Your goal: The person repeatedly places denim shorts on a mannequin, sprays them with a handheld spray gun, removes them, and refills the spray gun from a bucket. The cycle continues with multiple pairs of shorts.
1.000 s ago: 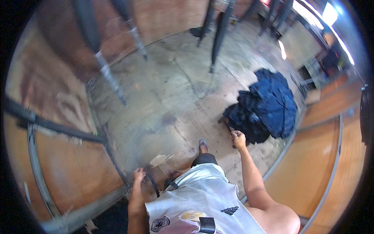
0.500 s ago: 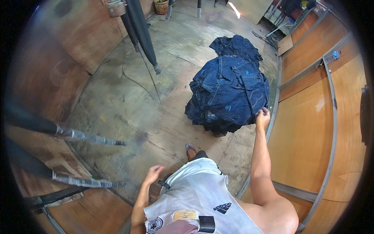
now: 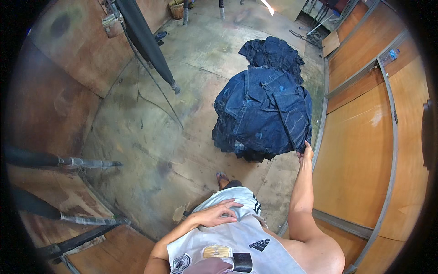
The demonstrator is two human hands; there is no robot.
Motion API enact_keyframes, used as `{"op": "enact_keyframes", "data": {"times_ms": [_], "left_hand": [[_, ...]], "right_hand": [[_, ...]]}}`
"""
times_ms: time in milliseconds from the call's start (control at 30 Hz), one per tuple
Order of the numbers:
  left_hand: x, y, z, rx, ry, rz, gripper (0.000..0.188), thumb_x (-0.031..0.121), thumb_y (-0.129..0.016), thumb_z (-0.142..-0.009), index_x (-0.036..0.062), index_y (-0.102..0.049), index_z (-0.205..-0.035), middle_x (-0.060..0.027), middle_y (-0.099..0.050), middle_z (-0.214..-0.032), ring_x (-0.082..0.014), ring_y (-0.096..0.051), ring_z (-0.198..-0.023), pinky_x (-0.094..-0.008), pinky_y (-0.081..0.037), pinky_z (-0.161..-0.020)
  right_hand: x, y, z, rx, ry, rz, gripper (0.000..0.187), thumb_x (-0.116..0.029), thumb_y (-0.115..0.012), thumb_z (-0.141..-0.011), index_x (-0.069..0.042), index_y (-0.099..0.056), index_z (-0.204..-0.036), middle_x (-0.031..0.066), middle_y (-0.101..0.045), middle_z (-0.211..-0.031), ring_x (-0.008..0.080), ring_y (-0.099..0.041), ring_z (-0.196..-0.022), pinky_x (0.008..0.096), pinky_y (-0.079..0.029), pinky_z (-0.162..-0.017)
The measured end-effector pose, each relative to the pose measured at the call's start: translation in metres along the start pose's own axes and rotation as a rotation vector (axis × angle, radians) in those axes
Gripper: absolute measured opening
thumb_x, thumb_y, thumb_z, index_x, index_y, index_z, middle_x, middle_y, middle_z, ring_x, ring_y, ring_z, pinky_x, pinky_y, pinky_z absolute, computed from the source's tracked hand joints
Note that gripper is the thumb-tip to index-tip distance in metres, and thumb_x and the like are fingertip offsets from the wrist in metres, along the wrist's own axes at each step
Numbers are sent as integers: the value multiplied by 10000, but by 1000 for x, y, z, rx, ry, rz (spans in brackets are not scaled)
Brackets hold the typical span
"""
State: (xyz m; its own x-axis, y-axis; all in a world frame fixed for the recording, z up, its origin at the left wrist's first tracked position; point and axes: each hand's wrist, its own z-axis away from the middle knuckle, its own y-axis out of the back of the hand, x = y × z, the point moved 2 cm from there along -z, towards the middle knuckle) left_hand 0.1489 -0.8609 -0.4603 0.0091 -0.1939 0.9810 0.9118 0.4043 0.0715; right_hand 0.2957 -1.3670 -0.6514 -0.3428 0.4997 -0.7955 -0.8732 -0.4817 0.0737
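In front of me a large pile of dark blue denim garments (image 3: pixel 262 112) sits on the floor, with seams and pockets showing on top. At its near right corner my right hand (image 3: pixel 306 153) is closed on the edge of a denim garment, the arm stretched forward. My left hand (image 3: pixel 220 213) is held over the front of my white shirt (image 3: pixel 214 237), fingers apart and nothing in them. Just behind the large pile lies a second, crumpled heap of dark denim (image 3: pixel 273 54).
Dark padded bars with silver-taped ends (image 3: pixel 91 163) jut in from the left. Farther off, a dark padded bar (image 3: pixel 146 43) slopes down beside a hanging cable (image 3: pixel 138 84). Wooden panels (image 3: pixel 360 155) in metal frames line the right. A basket-like pot (image 3: pixel 176 9) stands far back.
My left hand has come up and inward, from beside my hip to over my shirt. My right hand has moved slightly nearer, still on the garment's edge, which has shifted toward me.
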Motion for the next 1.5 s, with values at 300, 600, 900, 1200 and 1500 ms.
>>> {"op": "enact_keyframes", "data": {"times_ms": [300,600,900,1200,1500], "left_hand": [[-13,24,20,273,33,451,221,257,-635,-977,49,-713,-986,-150,-471,-1501,-322,-358,-1434,-458,-256,-1174],[40,94,53,1419,-34,-329,539,171,-768,-839,73,-572,-1331,-206,-523,-1419,-351,-461,-1359,-468,-345,-1140],[-86,39,180,961,311,-297,319,88,-731,-797,10,-649,-1096,-181,-684,-1114,-370,-641,-1089,-417,-494,-983],[-107,-80,358,1116,146,343,177,29,-690,-848,18,-582,-989,12,-584,-930,-101,-527,-912,-297,-448,-836],[-88,-91,408,1009,718,-3,830,680,-528,-929,-99,-603,-1208,-319,-662,-1088,-421,-658,-1033,-483,-509,-891]], "right_hand": [[-159,-67,172,-52,1339,209,204,-29,-614,-833,50,-652,-1017,120,-704,-959,223,-661,-909,362,-522,-824],[-107,-136,436,-1779,1434,940,258,-99,-704,-675,-20,-542,-860,168,-580,-803,389,-598,-801,483,-493,-688],[40,-137,505,-2313,1091,983,194,-70,-674,-717,-15,-515,-814,178,-596,-1008,397,-604,-918,483,-480,-738],[157,-151,556,-2024,305,1997,801,-728,-399,-948,-21,-637,-1238,245,-617,-1299,379,-565,-1227,406,-428,-1050],[274,-173,675,-2194,1092,1881,353,-170,-651,-822,-36,-699,-1145,236,-698,-1092,379,-667,-1048,432,-518,-929]]}}
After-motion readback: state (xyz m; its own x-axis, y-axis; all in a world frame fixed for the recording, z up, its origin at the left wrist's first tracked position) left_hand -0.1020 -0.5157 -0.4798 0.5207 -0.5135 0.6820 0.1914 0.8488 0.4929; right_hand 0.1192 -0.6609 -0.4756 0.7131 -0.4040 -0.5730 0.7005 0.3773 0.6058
